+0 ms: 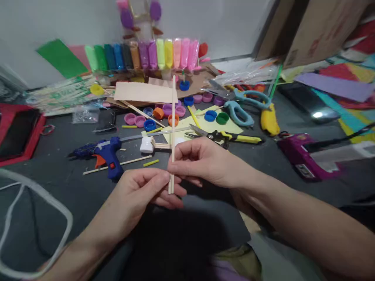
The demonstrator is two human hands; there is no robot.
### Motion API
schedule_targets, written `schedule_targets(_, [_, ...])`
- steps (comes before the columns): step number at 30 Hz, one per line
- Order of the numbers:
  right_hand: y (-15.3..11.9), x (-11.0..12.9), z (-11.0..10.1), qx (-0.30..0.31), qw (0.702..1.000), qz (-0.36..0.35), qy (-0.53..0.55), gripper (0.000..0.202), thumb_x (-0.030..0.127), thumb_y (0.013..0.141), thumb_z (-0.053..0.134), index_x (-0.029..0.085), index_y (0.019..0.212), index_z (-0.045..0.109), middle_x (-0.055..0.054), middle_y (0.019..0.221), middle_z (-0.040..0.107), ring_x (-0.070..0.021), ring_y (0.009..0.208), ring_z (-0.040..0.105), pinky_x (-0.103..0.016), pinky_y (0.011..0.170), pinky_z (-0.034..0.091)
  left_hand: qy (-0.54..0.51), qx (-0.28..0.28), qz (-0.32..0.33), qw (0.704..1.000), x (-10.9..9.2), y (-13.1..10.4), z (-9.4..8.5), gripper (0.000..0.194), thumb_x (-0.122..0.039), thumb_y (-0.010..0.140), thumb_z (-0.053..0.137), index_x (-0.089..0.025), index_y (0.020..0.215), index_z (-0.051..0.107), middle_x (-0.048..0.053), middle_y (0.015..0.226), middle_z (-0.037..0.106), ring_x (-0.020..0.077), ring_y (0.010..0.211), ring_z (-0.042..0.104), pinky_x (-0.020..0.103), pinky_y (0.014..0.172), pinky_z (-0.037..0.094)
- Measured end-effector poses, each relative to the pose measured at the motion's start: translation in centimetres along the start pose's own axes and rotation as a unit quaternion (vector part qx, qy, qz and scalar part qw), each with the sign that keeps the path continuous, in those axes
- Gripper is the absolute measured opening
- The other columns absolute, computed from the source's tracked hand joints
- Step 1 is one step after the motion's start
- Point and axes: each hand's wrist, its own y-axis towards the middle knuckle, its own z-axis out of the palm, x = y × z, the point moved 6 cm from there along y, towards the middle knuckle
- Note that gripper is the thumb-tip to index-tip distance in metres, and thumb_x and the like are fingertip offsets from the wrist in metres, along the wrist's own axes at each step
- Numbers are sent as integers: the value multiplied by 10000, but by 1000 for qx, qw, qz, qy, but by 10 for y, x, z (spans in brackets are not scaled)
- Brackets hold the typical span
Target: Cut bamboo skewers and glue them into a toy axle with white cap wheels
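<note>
Wooden sticks are in both hands in the head view, just right of the blue glue gun (113, 158) that lies on the dark counter (58, 150). One is a long stick (173, 117), roughly upright; a shorter stick (169, 189) lies along its lower end. The left hand (150, 189), nearer the person than the glue gun, pinches the bottom ends between thumb and fingers. The right hand (202, 162), to the gun's right, grips the long stick a little higher.

A loose wooden stick (136, 160) passes by the gun's handle, and a short yellow-green stick (150, 163) lies to its right. Also right of the gun is a white plastic piece (146, 144). Farther right are snips with black-and-yellow handles (238, 137) and blue-handled scissors (240, 114). Beyond the gun lie bottle caps, among them an orange cap (158, 113), and coloured clay packets (143, 54).
</note>
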Motion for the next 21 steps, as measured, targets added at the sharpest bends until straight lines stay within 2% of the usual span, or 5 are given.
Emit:
schedule_targets(4, [-1,0,-3,-17,1000,1,-1,224,274,788,735,130,659,621,48,571,610,-23,384,429,-152,365,315,9,7,-27,1000,2,1,0,153,-333,874,711,-212,911,797,23,910,808,109,719,746,144,683,578])
schedule_targets(11, [-2,0,-2,-25,1000,0,2,225,269,786,752,140,664,614,65,547,575,-27,388,433,-152,371,320,-24,-10,-31,999,7,1,1,141,-316,864,725,-192,890,787,27,791,803,109,659,742,140,632,572])
schedule_targets(17, [-2,2,-11,-23,1000,-18,0,283,372,863,689,128,721,661,43,605,596,-26,408,458,-159,391,345,-66,8,-33,997,7,2,3,116,-295,862,729,-195,847,786,16,752,799,105,623,742,129,609,567])
schedule_targets(21, [-1,0,-11,7,1000,-4,-5,261,361,828,723,118,739,690,34,604,609,-36,421,467,-169,401,363,-66,12,-31,997,5,3,4,119,-295,864,727,-192,850,786,19,763,800,100,630,741,121,609,562])
